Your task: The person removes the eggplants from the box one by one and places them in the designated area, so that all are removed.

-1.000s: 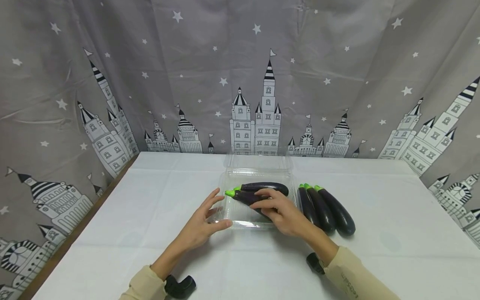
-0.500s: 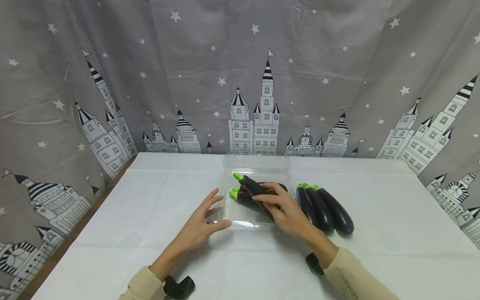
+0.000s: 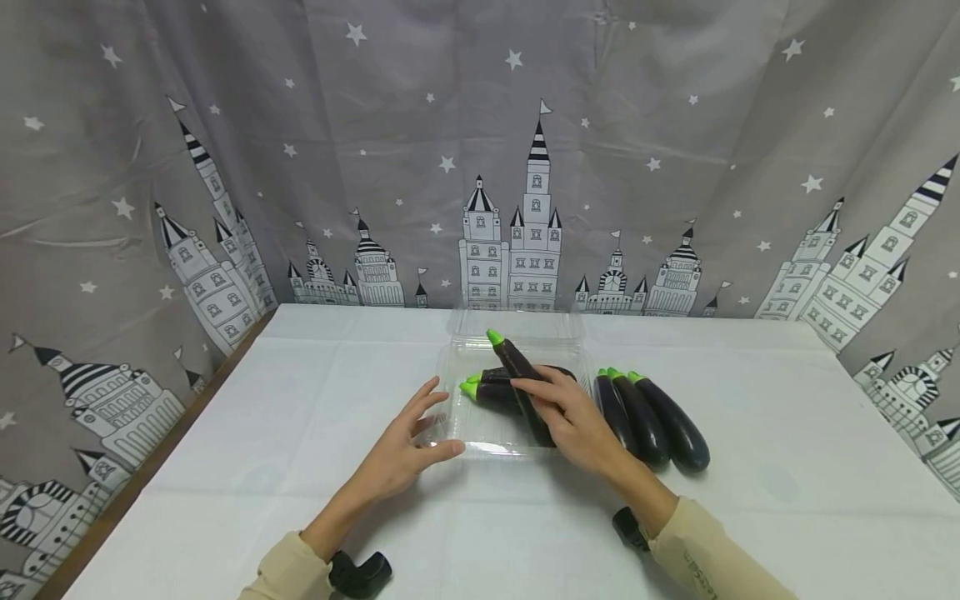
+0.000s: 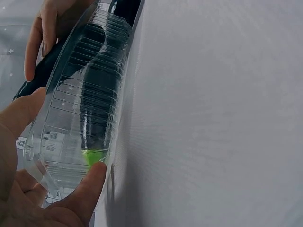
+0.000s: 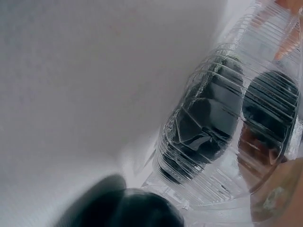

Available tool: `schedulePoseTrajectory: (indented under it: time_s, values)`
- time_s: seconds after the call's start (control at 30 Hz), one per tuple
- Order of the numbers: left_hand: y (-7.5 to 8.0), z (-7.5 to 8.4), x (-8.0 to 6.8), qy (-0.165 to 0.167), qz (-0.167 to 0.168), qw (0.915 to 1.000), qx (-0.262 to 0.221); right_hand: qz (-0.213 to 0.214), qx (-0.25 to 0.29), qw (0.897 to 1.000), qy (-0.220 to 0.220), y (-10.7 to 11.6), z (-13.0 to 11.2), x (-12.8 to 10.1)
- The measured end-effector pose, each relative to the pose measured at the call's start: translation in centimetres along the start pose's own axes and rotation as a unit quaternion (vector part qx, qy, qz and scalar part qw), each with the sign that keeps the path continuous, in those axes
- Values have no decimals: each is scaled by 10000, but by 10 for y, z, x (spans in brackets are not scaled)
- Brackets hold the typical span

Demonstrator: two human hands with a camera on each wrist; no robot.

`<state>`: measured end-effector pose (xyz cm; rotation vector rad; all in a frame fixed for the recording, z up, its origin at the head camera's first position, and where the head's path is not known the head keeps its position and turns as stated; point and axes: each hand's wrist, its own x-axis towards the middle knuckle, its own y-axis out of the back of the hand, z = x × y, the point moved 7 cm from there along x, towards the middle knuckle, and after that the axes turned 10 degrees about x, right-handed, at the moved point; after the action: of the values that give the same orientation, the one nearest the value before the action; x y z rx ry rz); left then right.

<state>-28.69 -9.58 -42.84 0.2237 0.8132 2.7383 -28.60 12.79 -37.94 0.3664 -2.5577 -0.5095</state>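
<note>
The right hand [image 3: 566, 412] has its fingers round the middle of an eggplant [image 3: 514, 360], held tilted with its thick end down in the clear box [image 3: 483, 433], while the left hand [image 3: 401, 454] spreads its fingers at the box's left side. It looks firm and slick, so mid-body suits; the thin box would probably buckle if squeezed.

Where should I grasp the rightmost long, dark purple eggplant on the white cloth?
Probably around the wide middle of that rightmost eggplant, from above and its right: its outer flank lies exposed, another dark purple eggplant sits close on its left, and its green stem end is narrow.
</note>
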Motion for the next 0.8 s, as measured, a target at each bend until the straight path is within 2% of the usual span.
schedulePoseTrajectory:
  time_s: [0.23, 0.5, 0.8]
  values:
    - [1, 0, -1, 78, 8, 10000, 8, 312, 90, 9990, -293, 4, 4, -1]
    - [0, 0, -1, 41, 1, 10000, -29, 700, 481, 9961, -258, 10, 7, -3]
    - [0, 0, 0, 63, 5, 10000, 33, 834, 863, 9923, -315, 14, 7, -4]
